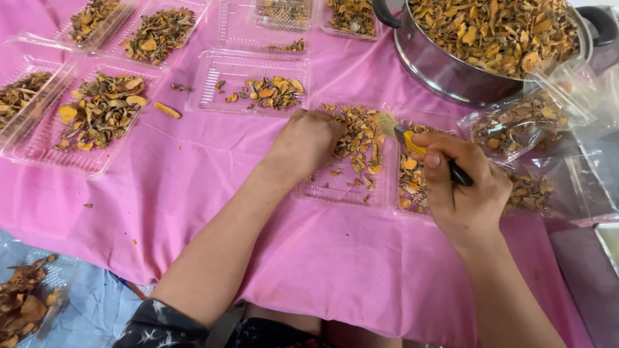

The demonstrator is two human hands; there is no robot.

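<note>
My left hand (308,143) rests knuckles-up on the pile of dried orange-brown slices in an open clear plastic tray (335,191) on the pink cloth, fingers buried in the pieces. My right hand (459,182) grips a small brush (401,133) with a black handle and pale bristles, and pinches one orange slice (414,145) against it, just above the tray's other half (412,187), which also holds slices.
A large steel pot (451,67) heaped with dried slices stands at the back right. Several clear trays (97,116) with slices lie across the pink cloth (213,167). A filled closed pack (522,122) lies right of my right hand. Loose slices lie at bottom left.
</note>
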